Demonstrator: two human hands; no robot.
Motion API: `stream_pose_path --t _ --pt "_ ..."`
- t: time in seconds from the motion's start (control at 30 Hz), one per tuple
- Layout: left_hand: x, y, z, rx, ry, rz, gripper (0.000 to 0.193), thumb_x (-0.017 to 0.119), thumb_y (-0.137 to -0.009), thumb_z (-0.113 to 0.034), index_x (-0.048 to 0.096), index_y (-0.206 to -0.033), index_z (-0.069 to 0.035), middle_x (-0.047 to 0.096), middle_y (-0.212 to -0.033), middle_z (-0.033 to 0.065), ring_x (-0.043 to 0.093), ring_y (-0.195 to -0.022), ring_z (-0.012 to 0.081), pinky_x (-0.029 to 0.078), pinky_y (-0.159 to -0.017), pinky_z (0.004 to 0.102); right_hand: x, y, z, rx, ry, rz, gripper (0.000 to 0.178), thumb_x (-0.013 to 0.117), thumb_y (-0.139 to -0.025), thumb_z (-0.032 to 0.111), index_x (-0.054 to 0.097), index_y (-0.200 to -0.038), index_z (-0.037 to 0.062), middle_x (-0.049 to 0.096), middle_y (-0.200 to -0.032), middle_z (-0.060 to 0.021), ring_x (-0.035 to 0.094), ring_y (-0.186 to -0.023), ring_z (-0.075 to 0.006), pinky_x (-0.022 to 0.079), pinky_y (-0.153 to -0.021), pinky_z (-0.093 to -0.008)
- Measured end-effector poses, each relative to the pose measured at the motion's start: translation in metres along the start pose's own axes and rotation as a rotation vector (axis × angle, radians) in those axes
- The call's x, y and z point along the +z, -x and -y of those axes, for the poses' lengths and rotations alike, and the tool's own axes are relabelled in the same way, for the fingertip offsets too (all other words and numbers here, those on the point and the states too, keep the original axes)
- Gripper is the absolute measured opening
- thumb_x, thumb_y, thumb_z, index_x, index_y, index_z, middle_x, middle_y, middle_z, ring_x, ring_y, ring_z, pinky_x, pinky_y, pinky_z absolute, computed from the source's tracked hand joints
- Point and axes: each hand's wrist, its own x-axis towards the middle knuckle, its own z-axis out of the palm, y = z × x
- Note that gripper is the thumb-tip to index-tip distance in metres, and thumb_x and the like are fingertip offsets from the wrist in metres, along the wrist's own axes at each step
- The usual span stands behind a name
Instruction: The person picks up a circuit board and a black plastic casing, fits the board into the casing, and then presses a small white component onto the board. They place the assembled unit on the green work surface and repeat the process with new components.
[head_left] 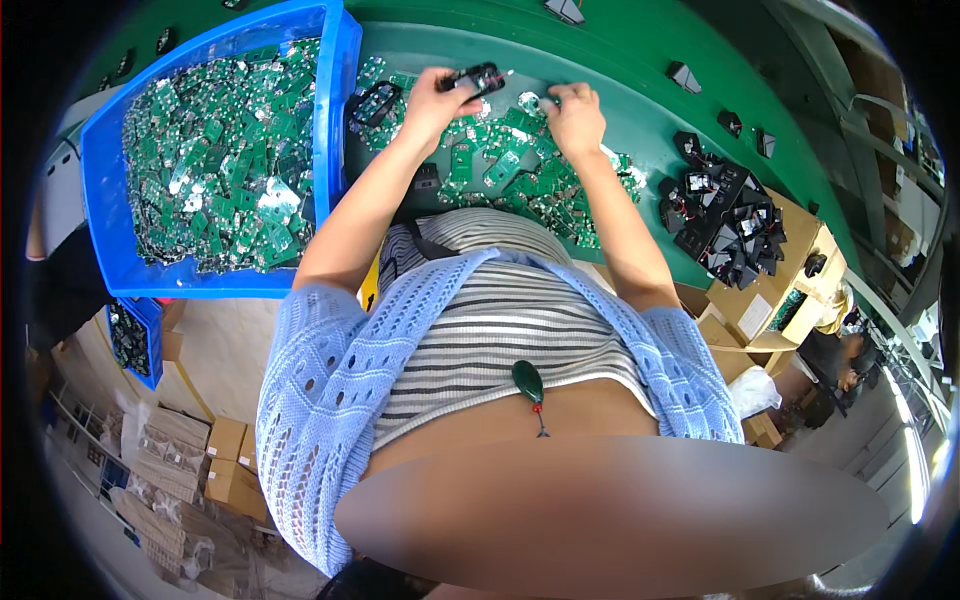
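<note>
My left hand (437, 106) is closed around a small black plastic device (482, 79), with a thin reddish wire or tip at its right end. It is held above the near part of the green work surface. A short way to the right, my right hand (577, 118) has its fingers bent together, and what they grip is too small and blurred to tell. Loose green circuit boards (505, 165) lie in a heap below and between both hands. Beside my left wrist lies a black looped part (375, 104), and a small black piece (426, 177) rests closer to me.
A large blue bin (325, 130) full of circuit boards stands at the left. To the right, black plastic housings (735, 215) are piled near a cardboard box (800, 235). Several dark parts sit along the green belt (640, 45) at the far side. Another person (850, 360) is at the far right.
</note>
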Motion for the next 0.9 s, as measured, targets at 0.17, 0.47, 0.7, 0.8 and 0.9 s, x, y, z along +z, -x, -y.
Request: stream_pose_path --t 0.17,0.47,0.7,0.8,0.9 --pt "-0.019 0.043 -0.002 -0.290 0.256 0.207 0.021 0.055 -0.081 -0.006 0.049 -0.097 0.006 0.057 -0.091 0.0153 0.062 -0.079 0.0242 0.054 -0.073 0.0305 0.006 0.020 -0.011 0.002 -0.102 0.053 0.016 0.064 -0.072 0.012 0.061 -0.087 0.0114 0.055 -0.093 -0.0075 0.053 -0.089 -0.0256 0.047 -0.072 -0.0373" --pt "0.011 0.101 -0.035 -0.014 0.216 0.348 0.021 0.054 -0.084 -0.007 0.049 -0.102 0.003 0.058 -0.098 0.0134 0.062 -0.086 0.0240 0.053 -0.077 0.0318 -0.082 0.061 0.040 0.244 -1.232 0.306 0.016 0.057 -0.082 0.003 0.057 -0.098 0.0033 0.058 -0.081 -0.0005 0.052 -0.066 -0.0067 0.042 -0.054 -0.0198" --pt "0.037 0.137 -0.055 0.171 0.216 0.326 0.014 0.051 -0.086 -0.005 0.044 -0.096 0.001 0.058 -0.093 0.0132 0.062 -0.077 0.0216 0.054 -0.075 0.0328 -0.114 0.092 0.049 0.284 -1.241 0.191 0.015 0.053 -0.086 0.006 0.054 -0.100 0.0022 0.057 -0.075 -0.0033 0.051 -0.061 -0.0072 0.041 -0.052 -0.0187" --pt "0.038 0.128 -0.045 0.608 -0.086 0.039 0.022 0.061 -0.077 -0.005 0.045 -0.091 0.001 0.056 -0.082 0.0093 0.056 -0.061 0.0104 0.046 -0.050 0.0221 -0.130 0.096 0.047 0.305 -1.646 0.143 0.018 0.049 -0.087 0.007 0.049 -0.105 0.0025 0.053 -0.078 -0.0037 0.049 -0.067 -0.0100 0.039 -0.058 -0.0202" --pt "0.040 0.133 -0.045 0.766 -0.134 -0.082 0.023 0.064 -0.075 -0.006 0.046 -0.089 0.000 0.054 -0.081 0.0087 0.052 -0.057 0.0097 0.042 -0.048 0.0229 -0.136 0.099 0.043 0.197 -2.080 0.383 0.021 0.049 -0.084 0.005 0.049 -0.105 0.0014 0.047 -0.077 -0.0047 0.042 -0.066 -0.0114 0.035 -0.056 -0.0210"
